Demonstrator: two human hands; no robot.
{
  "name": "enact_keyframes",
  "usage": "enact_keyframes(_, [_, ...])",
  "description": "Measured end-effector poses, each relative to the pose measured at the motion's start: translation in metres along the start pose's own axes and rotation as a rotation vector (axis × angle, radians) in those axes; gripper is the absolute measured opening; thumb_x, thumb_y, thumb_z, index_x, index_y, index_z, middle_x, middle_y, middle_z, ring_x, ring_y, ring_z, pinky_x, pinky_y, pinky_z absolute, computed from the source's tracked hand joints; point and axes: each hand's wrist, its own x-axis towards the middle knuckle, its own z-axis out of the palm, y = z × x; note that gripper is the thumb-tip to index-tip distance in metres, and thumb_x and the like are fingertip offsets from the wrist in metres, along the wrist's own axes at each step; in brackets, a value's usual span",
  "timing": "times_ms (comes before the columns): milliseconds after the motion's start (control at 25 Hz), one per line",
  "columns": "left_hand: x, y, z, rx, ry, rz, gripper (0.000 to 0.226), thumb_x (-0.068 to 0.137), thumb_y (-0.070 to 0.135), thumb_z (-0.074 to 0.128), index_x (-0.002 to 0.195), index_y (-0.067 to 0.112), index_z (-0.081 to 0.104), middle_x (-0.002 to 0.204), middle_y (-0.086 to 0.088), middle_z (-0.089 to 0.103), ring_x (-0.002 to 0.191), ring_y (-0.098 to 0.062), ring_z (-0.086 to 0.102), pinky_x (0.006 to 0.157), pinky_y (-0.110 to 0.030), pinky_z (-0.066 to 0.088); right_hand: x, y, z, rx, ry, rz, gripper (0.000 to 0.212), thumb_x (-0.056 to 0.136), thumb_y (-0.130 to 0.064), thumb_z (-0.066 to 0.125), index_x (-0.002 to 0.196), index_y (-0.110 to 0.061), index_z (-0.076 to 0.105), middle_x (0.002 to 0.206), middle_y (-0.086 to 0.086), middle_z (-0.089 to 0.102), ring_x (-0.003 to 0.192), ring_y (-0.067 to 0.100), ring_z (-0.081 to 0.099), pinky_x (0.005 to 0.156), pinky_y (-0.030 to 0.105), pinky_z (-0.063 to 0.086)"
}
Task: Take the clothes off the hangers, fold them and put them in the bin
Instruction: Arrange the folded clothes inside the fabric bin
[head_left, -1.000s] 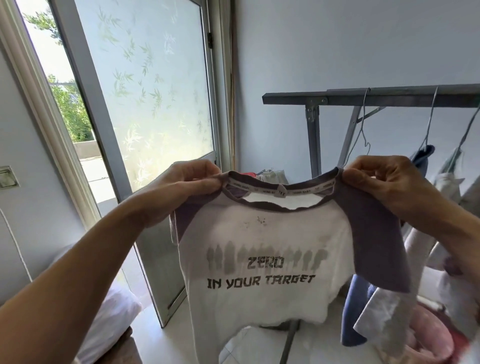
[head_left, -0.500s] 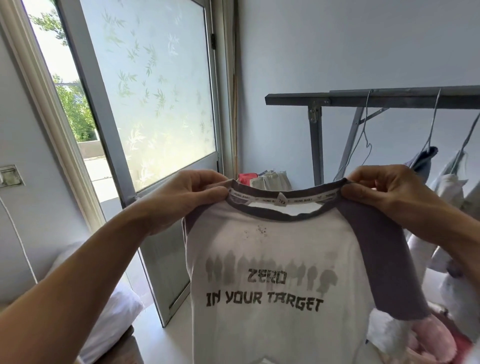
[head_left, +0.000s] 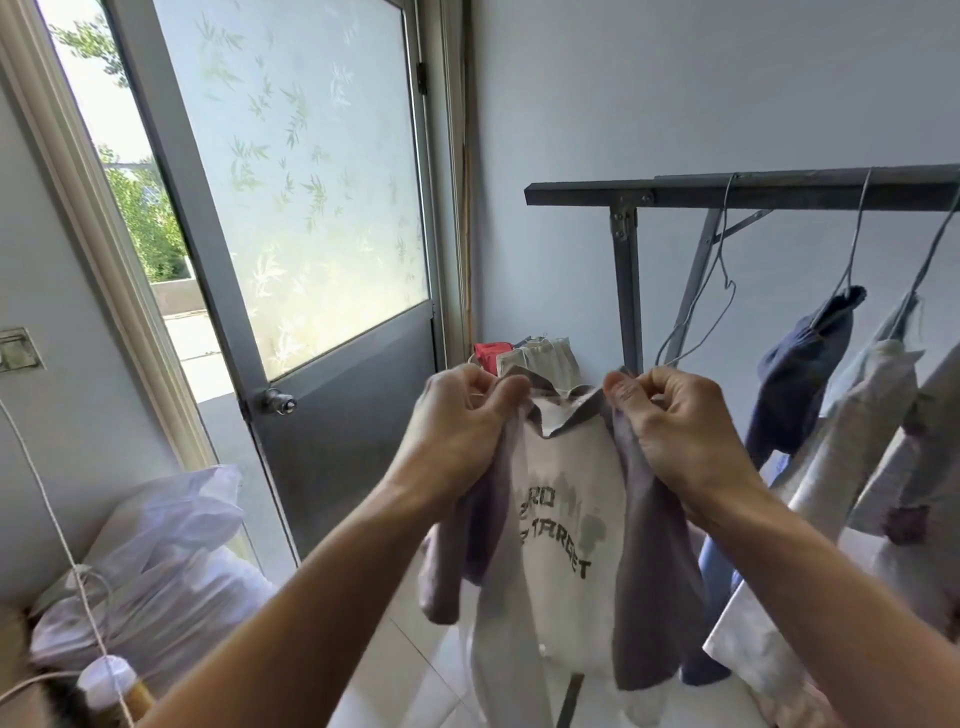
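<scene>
- The T-shirt (head_left: 569, 519) is white with grey-purple sleeves and dark letters on the front; it hangs in the air in front of the person, with its two sides brought close so the front bunches into a narrow strip
- The left hand (head_left: 460, 426) pinches one shoulder of the shirt by the collar, fingers curled tight on the cloth
- The right hand (head_left: 680, 431) pinches the other shoulder the same way, and the two hands are near each other
- The sleeves hang loose on each side, below the hands
- Just behind the right hand an empty wire hanger (head_left: 691, 325) hangs from the grey metal rack (head_left: 779, 189)
- Further right on the rack a dark blue garment (head_left: 802, 374) hangs on a hanger, and beside it a pale grey garment (head_left: 862, 431)
- In the corner behind the hands sit a red thing (head_left: 491, 351) and some white cloth (head_left: 543, 356)
- On the left a grey door (head_left: 337, 441) with frosted glass stands open; it has a round knob (head_left: 279, 401)
- Low on the left lies a white plastic bag (head_left: 171, 545), and a thin white cord (head_left: 45, 499) runs down in front of it
</scene>
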Motion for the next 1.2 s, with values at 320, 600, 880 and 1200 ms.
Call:
enact_keyframes(320, [-0.013, 0.003, 0.032, -0.115, -0.042, 0.034, 0.016, 0.093, 0.029, 0.064, 0.082, 0.017, 0.065, 0.076, -0.005, 0.073, 0.073, -0.025, 0.070, 0.067, -0.041, 0.058, -0.018, -0.016, 0.019, -0.004, -0.125, -0.107, 0.024, 0.096, -0.024, 0.059, 0.075, -0.013, 0.061, 0.060, -0.008, 0.058, 0.048, -0.006, 0.051, 0.048, 0.009, 0.038])
enact_keyframes(600, [-0.033, 0.031, 0.019, -0.504, -0.325, -0.124, 0.062, 0.095, 0.058, 0.032, 0.096, 0.007, 0.067, 0.082, -0.016, 0.073, 0.072, -0.032, 0.072, 0.064, -0.043, 0.062, -0.025, -0.023, 0.013, -0.023, -0.251, -0.167, 0.026, 0.092, -0.042, 0.058, 0.077, -0.020, 0.055, 0.062, -0.013, 0.061, 0.055, -0.006, 0.056, 0.052, 0.012, 0.043])
enact_keyframes(880, [0.017, 0.025, -0.025, 0.161, -0.237, 0.353, 0.055, 0.080, 0.063, 0.059, 0.127, 0.033, 0.057, 0.132, 0.005, 0.051, 0.114, -0.002, 0.051, 0.095, -0.025, 0.041, -0.002, -0.030, -0.009, 0.205, -0.524, -0.126, 0.020, 0.097, -0.007, 0.053, 0.081, -0.013, 0.064, 0.066, -0.008, 0.062, 0.063, 0.001, 0.055, 0.060, 0.015, 0.046])
enact_keyframes(1200, [0.038, 0.044, -0.009, 0.167, -0.394, 0.533, 0.050, 0.090, 0.037, 0.061, 0.070, -0.007, 0.049, 0.065, -0.005, 0.037, 0.060, -0.011, 0.033, 0.052, -0.026, 0.028, 0.007, -0.036, -0.033, 0.203, -0.575, -0.135, 0.011, 0.091, -0.013, 0.064, 0.101, -0.010, 0.063, 0.084, 0.003, 0.069, 0.076, 0.013, 0.065, 0.069, 0.023, 0.055])
